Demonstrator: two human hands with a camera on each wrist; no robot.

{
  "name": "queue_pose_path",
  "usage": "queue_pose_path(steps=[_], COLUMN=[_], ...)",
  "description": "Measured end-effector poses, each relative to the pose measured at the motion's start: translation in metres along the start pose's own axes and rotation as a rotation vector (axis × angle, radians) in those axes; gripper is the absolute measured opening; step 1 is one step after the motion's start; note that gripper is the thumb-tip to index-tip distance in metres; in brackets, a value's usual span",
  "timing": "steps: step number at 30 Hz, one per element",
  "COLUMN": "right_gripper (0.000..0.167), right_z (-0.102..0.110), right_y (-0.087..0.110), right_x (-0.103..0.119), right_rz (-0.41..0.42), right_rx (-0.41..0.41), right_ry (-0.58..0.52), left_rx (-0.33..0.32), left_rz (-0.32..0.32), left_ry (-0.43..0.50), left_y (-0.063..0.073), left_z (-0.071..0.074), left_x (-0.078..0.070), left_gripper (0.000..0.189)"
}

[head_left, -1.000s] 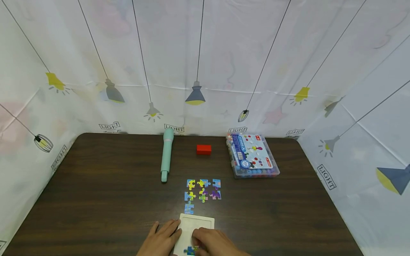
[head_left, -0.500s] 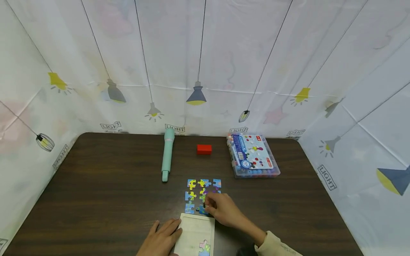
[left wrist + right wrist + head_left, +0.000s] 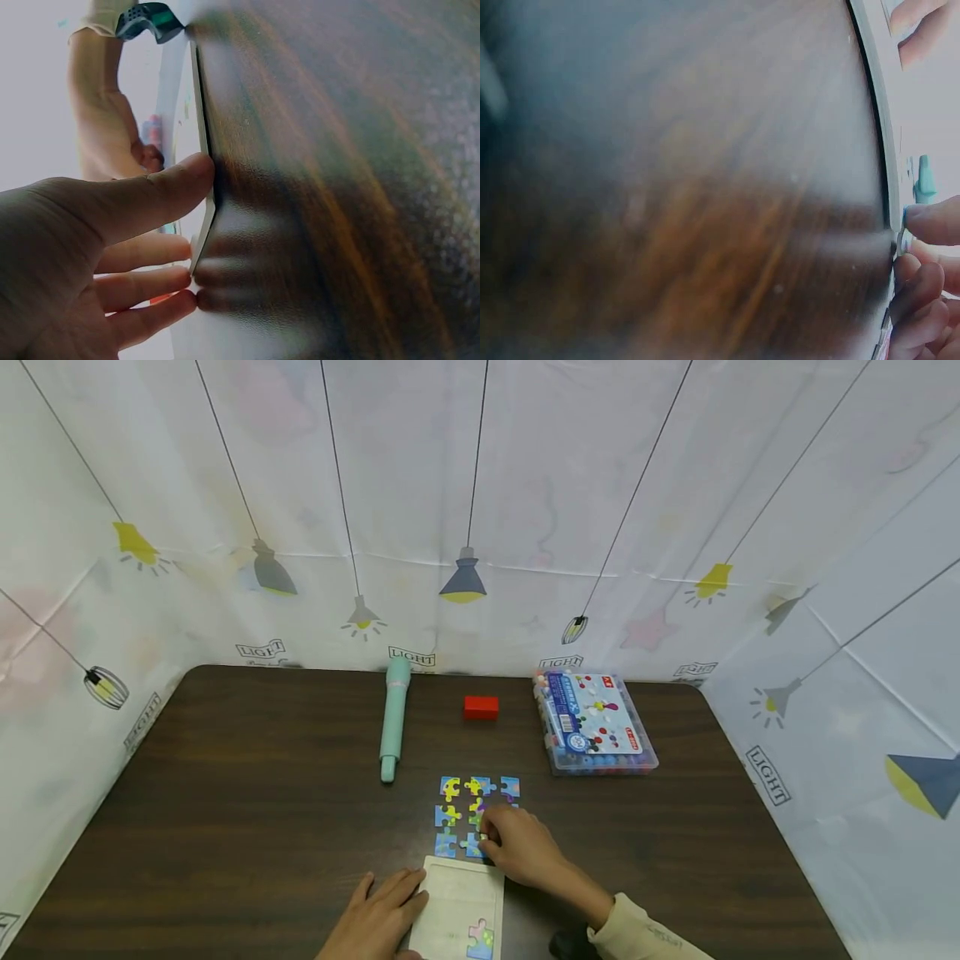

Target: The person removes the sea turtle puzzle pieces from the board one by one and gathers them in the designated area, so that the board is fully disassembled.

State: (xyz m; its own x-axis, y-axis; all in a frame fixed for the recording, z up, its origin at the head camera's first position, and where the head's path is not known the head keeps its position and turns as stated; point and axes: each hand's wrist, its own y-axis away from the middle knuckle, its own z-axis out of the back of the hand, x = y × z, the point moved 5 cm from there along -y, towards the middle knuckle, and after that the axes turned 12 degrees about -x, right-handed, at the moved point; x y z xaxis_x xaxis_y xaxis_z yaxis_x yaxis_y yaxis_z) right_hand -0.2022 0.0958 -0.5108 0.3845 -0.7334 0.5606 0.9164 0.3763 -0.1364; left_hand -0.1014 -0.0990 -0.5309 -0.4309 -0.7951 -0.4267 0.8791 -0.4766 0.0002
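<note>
In the head view a pale wooden puzzle tray (image 3: 453, 902) lies at the table's near edge. One jigsaw piece (image 3: 480, 943), pink, green and blue, stays in its lower right corner. My left hand (image 3: 378, 914) rests along the tray's left side, its fingers extended and touching the rim. Past the tray, my right hand (image 3: 521, 847) pinches a blue jigsaw piece (image 3: 472, 846) at table level, between thumb and fingertips. This lies right of a blue corner piece (image 3: 446, 846). The right hand covers part of the laid-out pieces. In the right wrist view, the pinched piece is barely visible.
Several jigsaw pieces (image 3: 447, 816) lie in spaced rows beyond the tray. Farther back are a mint-green stick-shaped object (image 3: 392, 718), a red block (image 3: 481, 707) and a clear plastic box of beads (image 3: 596, 718). A printed curtain (image 3: 525, 527) borders the dark table (image 3: 262, 793).
My right hand carried the piece from the tray to the rows beyond, where it was tilted and now lies flatter in the nearest row. My left hand kept its place on the tray.
</note>
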Motion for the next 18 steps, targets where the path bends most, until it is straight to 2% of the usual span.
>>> queue_pose_path(steps=[7, 11, 14, 18], right_gripper=[0.016, 0.013, 0.022, 0.031], right_z=[0.002, 0.009, 0.013, 0.008], right_y=[0.001, 0.012, 0.029, 0.054], right_x=[0.001, 0.011, 0.023, 0.034], right_rz=[0.028, 0.14, 0.258, 0.34], right_rx=[-0.002, 0.008, 0.063, 0.191], right_ry=[0.04, 0.091, 0.127, 0.182], left_rx=[-0.008, -0.003, 0.001, -0.005], left_rz=[-0.001, -0.001, 0.0, -0.007], left_ry=[0.017, 0.015, 0.001, -0.018], left_y=[0.0, -0.001, -0.002, -0.002], left_z=[0.002, 0.001, 0.0, 0.0], left_x=[0.0, 0.0, 0.001, 0.001], left_gripper=[0.073, 0.072, 0.069, 0.067])
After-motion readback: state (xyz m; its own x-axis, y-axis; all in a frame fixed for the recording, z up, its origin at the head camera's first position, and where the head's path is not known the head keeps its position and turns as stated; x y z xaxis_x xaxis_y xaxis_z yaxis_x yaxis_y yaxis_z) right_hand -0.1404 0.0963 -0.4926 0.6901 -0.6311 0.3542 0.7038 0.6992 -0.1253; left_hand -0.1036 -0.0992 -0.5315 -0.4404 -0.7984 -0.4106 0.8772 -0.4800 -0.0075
